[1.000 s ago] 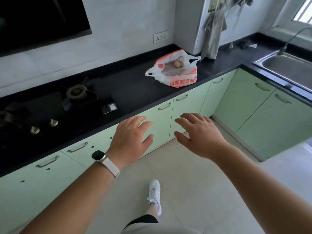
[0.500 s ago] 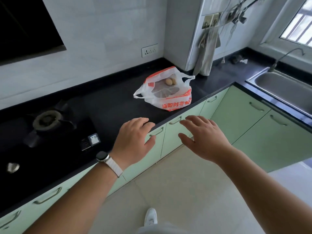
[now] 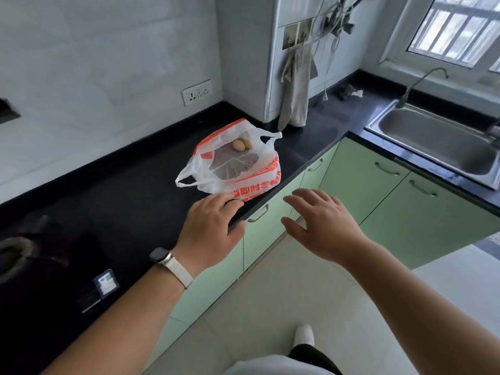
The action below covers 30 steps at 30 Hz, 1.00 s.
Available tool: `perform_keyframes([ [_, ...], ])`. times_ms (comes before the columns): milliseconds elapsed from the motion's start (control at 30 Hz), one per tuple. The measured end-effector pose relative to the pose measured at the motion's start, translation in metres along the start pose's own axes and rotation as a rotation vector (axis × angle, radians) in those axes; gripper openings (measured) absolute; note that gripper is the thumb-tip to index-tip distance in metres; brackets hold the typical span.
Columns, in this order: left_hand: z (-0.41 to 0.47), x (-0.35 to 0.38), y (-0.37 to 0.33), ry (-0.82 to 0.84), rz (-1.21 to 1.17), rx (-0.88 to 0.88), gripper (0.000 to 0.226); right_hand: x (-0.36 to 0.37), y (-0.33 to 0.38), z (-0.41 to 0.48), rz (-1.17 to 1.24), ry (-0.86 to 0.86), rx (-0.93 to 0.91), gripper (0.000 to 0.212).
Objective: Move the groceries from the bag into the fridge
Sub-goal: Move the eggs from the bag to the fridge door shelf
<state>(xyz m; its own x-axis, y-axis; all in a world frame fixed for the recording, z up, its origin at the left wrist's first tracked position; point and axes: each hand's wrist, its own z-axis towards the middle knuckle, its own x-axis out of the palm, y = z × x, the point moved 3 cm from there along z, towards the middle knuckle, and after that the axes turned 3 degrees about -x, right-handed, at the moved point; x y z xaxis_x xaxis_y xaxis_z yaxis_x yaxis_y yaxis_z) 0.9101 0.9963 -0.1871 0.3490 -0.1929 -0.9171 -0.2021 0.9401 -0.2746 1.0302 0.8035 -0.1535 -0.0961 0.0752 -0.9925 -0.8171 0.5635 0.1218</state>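
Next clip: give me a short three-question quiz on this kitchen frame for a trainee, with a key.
1. True or false: the left hand and the right hand both hold nothing, fingers spread.
2. What shows through the open top of the plastic bag on the counter?
A. two eggs
B. a bottle
C. bananas
3. Fill in: the watch sits on the ___ wrist.

Key: 1 true; 2 A; 3 left.
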Motion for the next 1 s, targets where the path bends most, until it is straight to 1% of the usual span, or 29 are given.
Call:
perform_keyframes([
  [200,0.053,0.026,-0.01,0.084,0.051,-0.028,0.042,0.01,-0.053,0.041,0.041,0.025,-0.028,0.056],
  [300,0.084,0.034,-0.022,0.093,0.105,-0.061,0.042,0.008,-0.082,0.066,0.051,0.036,-0.08,0.059],
  [467,0.141,0.047,-0.047,0.104,0.181,-0.095,0.039,-0.007,-0.134,0.106,0.073,0.015,-0.161,0.057],
  [567,0.167,0.057,-0.062,0.092,0.212,-0.124,0.039,-0.011,-0.163,0.125,0.071,0.025,-0.207,0.057],
  [667,0.184,0.065,-0.075,0.028,0.223,-0.13,0.041,-0.012,-0.188,0.14,0.088,0.033,-0.248,0.057],
  [733,0.191,0.069,-0.08,0.016,0.228,-0.153,0.042,-0.009,-0.2,0.151,0.083,0.052,-0.272,0.056],
  [833,0.199,0.076,-0.081,0.055,0.235,-0.22,0.045,-0.005,-0.209,0.166,0.084,0.06,-0.306,0.051],
  [1000,0.207,0.087,-0.061,0.11,0.233,-0.306,0.043,0.007,-0.213,0.187,0.111,0.073,-0.352,0.051],
])
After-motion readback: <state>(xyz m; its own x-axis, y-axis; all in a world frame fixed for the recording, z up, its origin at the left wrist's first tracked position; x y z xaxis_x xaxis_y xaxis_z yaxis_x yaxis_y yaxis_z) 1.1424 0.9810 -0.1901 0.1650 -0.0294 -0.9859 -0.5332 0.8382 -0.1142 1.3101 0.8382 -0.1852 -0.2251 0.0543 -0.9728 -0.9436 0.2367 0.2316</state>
